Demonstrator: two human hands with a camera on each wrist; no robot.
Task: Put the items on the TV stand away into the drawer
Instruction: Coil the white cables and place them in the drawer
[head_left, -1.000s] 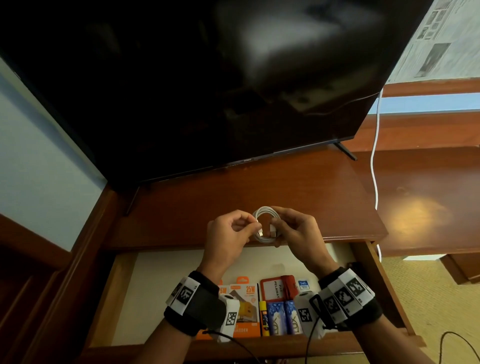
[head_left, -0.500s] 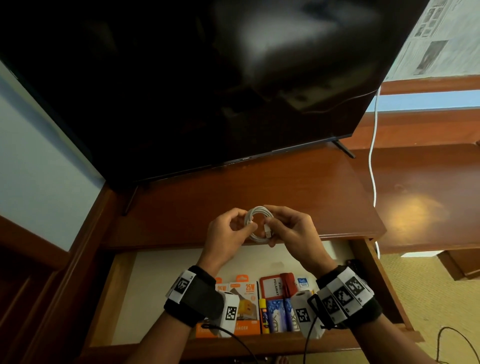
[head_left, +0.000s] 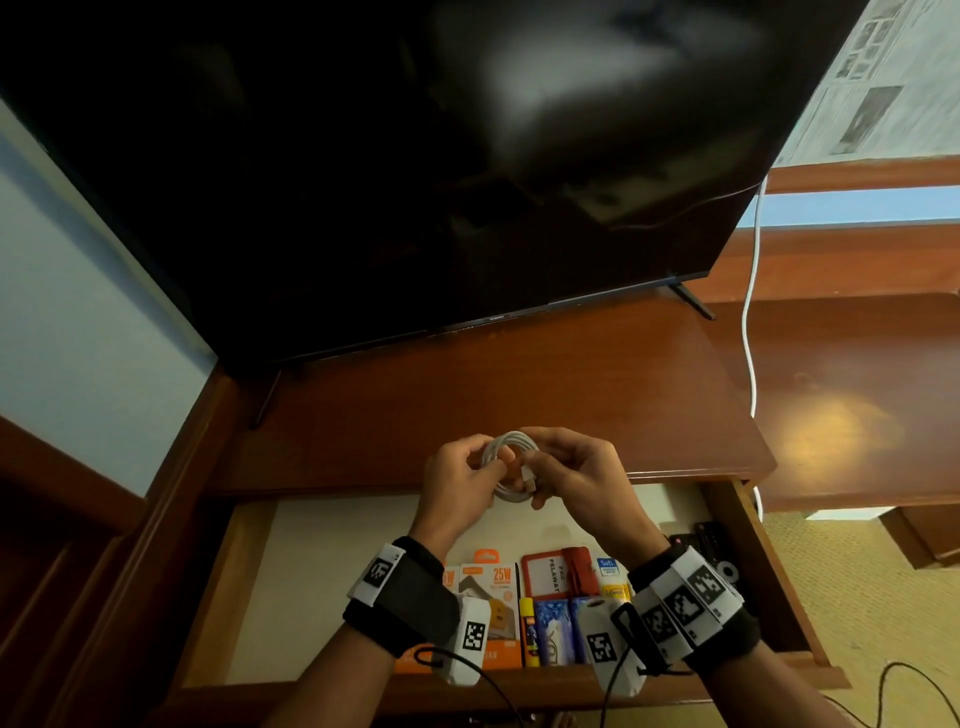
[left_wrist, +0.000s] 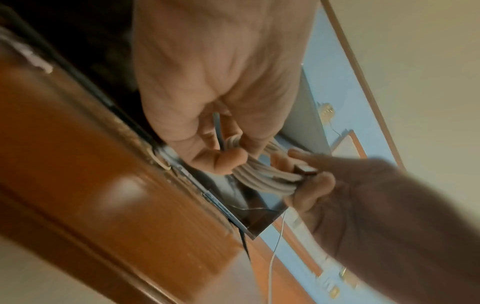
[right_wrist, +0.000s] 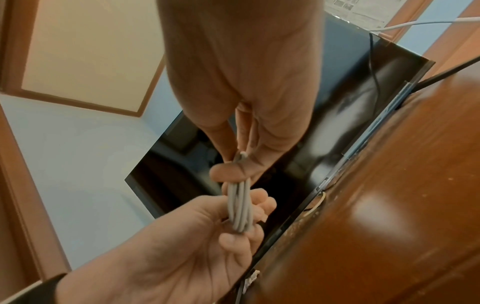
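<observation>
- Head view: both hands meet above the front edge of the stand (head_left: 519, 374), at the 12 o'clock end of the open drawer (head_left: 322, 566).
- Left hand (head_left: 457, 483) pinches the 9 o'clock side of a coiled white cable (head_left: 511, 462), fingers curled round the loops.
- Right hand (head_left: 576, 478) grips the 3 o'clock side of the coil; its fingertips also hold the cable's plug (head_left: 529, 480), which points inward across the ring.
- Left wrist view shows the loops bunched between thumb and curled fingers of the left hand (left_wrist: 221, 102), with the right hand (left_wrist: 363, 195) clamping the far end by a dark-tipped plug (left_wrist: 306, 169).
- Right wrist view shows the same bundle (right_wrist: 240, 207) running from the right hand (right_wrist: 241, 82) down into the left hand (right_wrist: 182, 246).
- Drawer contents sit along its 6 o'clock wall: an orange box (head_left: 493, 587) marked 25W, a red card holder (head_left: 561, 571) just beside it at 3 o'clock, a yellow stick (head_left: 528, 631) and blue packs (head_left: 553, 629) in front of the holder, touching one another.
- Dark items (head_left: 701, 540) lie in the drawer's 3 o'clock corner; what they are is unclear.
- TV (head_left: 415, 156) stands at the 12 o'clock side of the stand, with a white cord (head_left: 750, 312) hanging at its 3 o'clock edge.
</observation>
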